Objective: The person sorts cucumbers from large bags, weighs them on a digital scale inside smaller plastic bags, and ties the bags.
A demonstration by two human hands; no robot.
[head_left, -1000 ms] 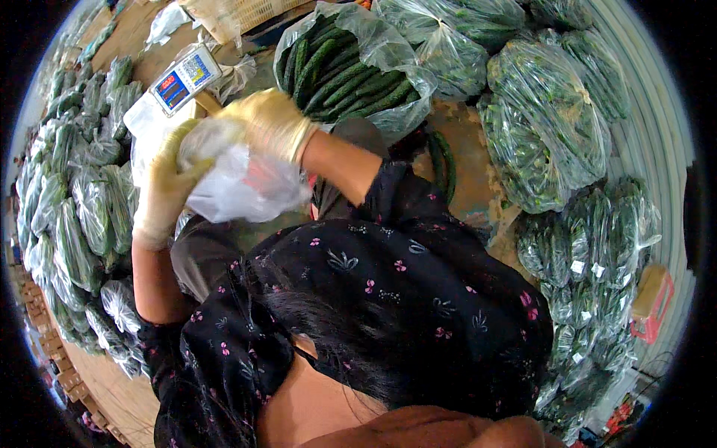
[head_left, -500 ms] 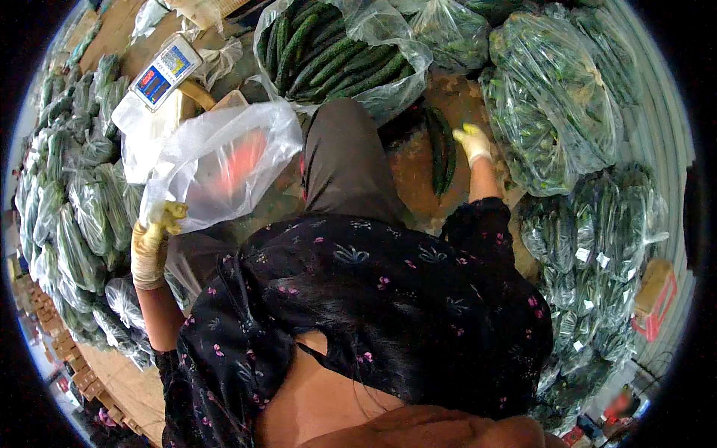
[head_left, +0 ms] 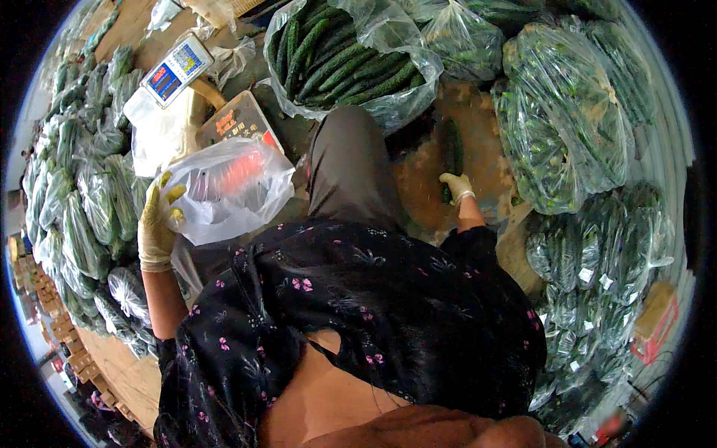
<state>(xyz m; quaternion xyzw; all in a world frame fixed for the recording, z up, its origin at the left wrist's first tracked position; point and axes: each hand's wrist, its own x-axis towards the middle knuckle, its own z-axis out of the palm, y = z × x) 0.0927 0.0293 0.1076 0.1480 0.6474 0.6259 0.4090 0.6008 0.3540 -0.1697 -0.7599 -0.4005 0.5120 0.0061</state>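
Note:
My left hand [head_left: 157, 228], in a pale glove with yellow fingertips, holds the rim of a clear plastic bag [head_left: 261, 205]. The bag hangs with its mouth partly spread, and a red patch shows through it. On the right, my gloved right hand [head_left: 458, 187] is closed around the near end of a dark green cucumber [head_left: 452, 145] lying on the brown surface. Whether a second cucumber lies under the fingers, I cannot tell. Beyond my knee, a large open plastic bag [head_left: 426, 93] is full of cucumbers [head_left: 347, 63].
A scale with a blue and red display panel [head_left: 176, 71] stands at the back left, beside a dark printed box [head_left: 243, 123]. Bagged cucumbers are piled along the left [head_left: 82, 231] and the right [head_left: 597, 254]. A big filled bag [head_left: 564, 119] stands at the far right.
My right hand has come nearer and closed on the cucumber; before, it was apart from it. The bag in my left hand has dropped and bunched, uncovering the printed box.

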